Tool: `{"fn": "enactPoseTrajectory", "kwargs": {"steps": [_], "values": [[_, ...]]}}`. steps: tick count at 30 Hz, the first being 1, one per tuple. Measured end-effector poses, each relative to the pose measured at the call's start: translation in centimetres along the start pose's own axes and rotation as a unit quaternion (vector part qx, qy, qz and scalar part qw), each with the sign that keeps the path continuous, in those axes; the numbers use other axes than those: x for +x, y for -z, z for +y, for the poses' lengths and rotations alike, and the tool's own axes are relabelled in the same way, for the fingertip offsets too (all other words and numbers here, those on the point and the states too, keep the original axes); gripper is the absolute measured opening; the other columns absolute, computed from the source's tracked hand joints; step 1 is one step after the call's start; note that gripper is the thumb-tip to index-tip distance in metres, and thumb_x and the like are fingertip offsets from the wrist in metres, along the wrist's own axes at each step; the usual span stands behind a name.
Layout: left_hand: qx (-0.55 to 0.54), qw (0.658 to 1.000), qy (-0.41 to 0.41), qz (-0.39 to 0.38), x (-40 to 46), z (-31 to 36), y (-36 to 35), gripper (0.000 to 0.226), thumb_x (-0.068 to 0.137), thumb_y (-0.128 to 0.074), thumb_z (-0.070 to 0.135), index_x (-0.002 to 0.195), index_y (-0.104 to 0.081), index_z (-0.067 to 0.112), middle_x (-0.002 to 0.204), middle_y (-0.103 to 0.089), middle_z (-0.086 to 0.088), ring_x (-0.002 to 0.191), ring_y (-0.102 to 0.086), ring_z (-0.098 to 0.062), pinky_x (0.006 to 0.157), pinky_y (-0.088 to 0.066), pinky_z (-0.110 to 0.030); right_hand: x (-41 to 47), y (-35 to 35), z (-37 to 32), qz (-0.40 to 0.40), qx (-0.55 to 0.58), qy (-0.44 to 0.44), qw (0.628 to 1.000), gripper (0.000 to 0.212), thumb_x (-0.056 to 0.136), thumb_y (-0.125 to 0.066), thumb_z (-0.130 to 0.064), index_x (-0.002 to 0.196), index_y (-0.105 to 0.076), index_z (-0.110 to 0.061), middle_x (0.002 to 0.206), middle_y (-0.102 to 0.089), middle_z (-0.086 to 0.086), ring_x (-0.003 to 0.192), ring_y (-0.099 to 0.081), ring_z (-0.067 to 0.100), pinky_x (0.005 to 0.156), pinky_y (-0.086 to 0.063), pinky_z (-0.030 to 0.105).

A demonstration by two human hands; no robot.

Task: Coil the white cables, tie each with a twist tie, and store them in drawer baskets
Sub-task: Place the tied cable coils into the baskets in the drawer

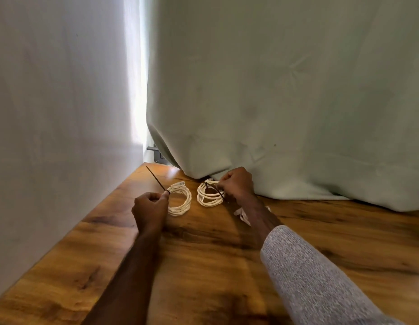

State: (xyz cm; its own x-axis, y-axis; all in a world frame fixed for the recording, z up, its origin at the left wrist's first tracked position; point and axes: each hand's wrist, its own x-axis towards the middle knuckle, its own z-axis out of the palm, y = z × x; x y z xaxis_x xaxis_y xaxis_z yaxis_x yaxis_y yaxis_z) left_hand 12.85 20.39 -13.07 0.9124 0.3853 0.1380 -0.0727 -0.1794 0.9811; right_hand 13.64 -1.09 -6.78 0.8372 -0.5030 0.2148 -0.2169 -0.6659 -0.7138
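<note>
Wooden tabletop against pale green curtain, white sheet left.

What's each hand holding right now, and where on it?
Left hand pinches the left coil at its dark tie. Right hand grips the right coil's rim.

Right hand covers the right coil's far side; white object (under forearm) unidentifiable; curtain hides table's back edge.
</note>
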Motion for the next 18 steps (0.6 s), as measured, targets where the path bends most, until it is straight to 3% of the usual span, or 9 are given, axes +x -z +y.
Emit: {"fn": "enactPoseTrajectory", "kwargs": {"steps": [4,8,13,15,18], "values": [[-0.026,0.999,-0.012,-0.034,-1.7,0.9,-1.4,0.023,0.085,-0.078,0.027,0.098,-0.076,0.008,0.086,-0.075,-0.006,0.079,-0.07,-0.02,0.08,-0.06,-0.04,-1.4,3.4,1.5,0.024,0.046,0.0,0.999,0.012,0.069,-0.09,-0.015,0.072,-0.079,-0.015,0.067,-0.073,-0.001,0.061,-0.071,0.013,0.067,-0.064,0.037],[-0.044,0.996,-0.03,-0.077,-3.7,2.4,-3.5,0.015,0.083,-0.079,0.03,0.083,-0.076,0.015,0.075,-0.072,0.001,0.074,-0.067,-0.019,0.073,-0.056,-0.035,-3.1,7.1,3.7,0.071,0.081,-0.016,0.994,0.012,0.067,-0.09,-0.017,0.067,-0.077,-0.016,0.064,-0.073,-0.001,0.063,-0.072,0.015,0.067,-0.064,0.04],[-0.048,0.988,-0.062,-0.134,-6.0,5.2,-6.4,0.016,0.083,-0.077,0.03,0.081,-0.077,0.014,0.072,-0.069,0.002,0.067,-0.06,-0.012,0.069,-0.04,-0.029,-5.9,11.5,7.0,0.122,0.103,-0.031,0.987,0.009,0.068,-0.087,-0.012,0.071,-0.08,-0.015,0.064,-0.074,0.0,0.057,-0.069,0.012,0.057,-0.06,0.029],[-0.043,0.982,-0.079,-0.166,-7.2,6.0,-7.9,0.019,0.082,-0.077,0.032,0.074,-0.076,0.015,0.066,-0.069,0.005,0.064,-0.062,-0.011,0.066,-0.044,-0.032,-7.0,13.3,8.5,0.137,0.107,-0.042,0.984,0.009,0.069,-0.086,-0.009,0.07,-0.079,-0.014,0.064,-0.073,0.0,0.056,-0.069,0.013,0.056,-0.059,0.03],[-0.034,0.974,-0.073,-0.211,-9.1,6.4,-10.2,0.02,0.078,-0.076,0.039,0.072,-0.076,0.02,0.068,-0.071,0.006,0.072,-0.068,-0.018,0.072,-0.054,-0.036,-8.2,15.8,11.1,0.15,0.119,-0.072,0.979,0.009,0.069,-0.085,-0.006,0.069,-0.077,-0.012,0.065,-0.074,0.005,0.059,-0.07,0.02,0.06,-0.061,0.039]]}}
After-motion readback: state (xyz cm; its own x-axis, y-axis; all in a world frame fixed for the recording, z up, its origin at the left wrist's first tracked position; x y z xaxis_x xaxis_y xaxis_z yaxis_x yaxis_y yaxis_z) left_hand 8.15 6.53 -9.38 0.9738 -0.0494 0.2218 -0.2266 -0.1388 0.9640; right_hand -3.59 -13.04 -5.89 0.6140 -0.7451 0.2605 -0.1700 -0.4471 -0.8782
